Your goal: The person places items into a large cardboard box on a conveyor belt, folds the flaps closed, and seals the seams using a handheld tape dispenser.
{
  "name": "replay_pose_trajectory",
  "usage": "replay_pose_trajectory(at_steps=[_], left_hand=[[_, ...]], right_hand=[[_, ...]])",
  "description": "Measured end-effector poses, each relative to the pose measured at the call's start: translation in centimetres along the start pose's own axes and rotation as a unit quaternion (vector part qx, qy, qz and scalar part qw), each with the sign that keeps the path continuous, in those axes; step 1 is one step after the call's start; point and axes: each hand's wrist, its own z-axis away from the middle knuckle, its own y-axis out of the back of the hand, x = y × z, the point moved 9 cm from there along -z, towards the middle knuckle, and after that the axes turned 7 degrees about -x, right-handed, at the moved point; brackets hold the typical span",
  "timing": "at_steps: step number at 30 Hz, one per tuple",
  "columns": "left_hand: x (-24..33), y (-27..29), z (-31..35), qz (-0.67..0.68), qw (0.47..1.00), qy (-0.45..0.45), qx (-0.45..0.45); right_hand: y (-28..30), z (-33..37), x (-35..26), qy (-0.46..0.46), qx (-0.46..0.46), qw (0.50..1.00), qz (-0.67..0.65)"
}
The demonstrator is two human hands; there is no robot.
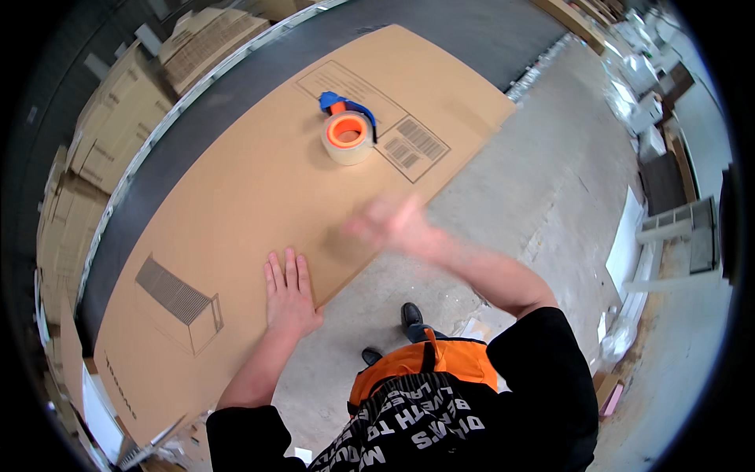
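Note a long, flat, brown cardboard carton (283, 200) lying across a dark grey tabletop (472, 31) from eight o'clock to one. Probably stiff and smooth, heavy if full, with crushable corners; best taken from beneath, by both long edges. With the bare left hand (290, 303) flat on it at eight, fingers slightly apart; with the bare right hand (389, 224) blurred near centre, cannot tell its finger state. At half past eleven, notice a blue-and-orange tape dispenser (350, 152).

The fisheye head view looks steeply down from just above the person's torso (429, 421) at 6 o'clock, the right hand (389, 224) near the centre, a large carton (224, 212) spanning 8 to 1 o'clock, stacked boxes (122, 118) farther off at 10 o'clock.
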Motion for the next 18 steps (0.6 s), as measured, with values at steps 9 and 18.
replay_pose_trajectory(at_steps=[9,18], left_hand=[[0.0,0.3,0.4,-0.018,1.000,-0.003,-0.011],[0.3,0.6,0.2,-0.047,0.998,0.014,-0.027]], right_hand=[[-8.3,-8.2,19.7,-0.412,-0.362,0.769,-0.328],[-7.0,-5.1,19.0,-0.432,-0.258,0.776,-0.381]])
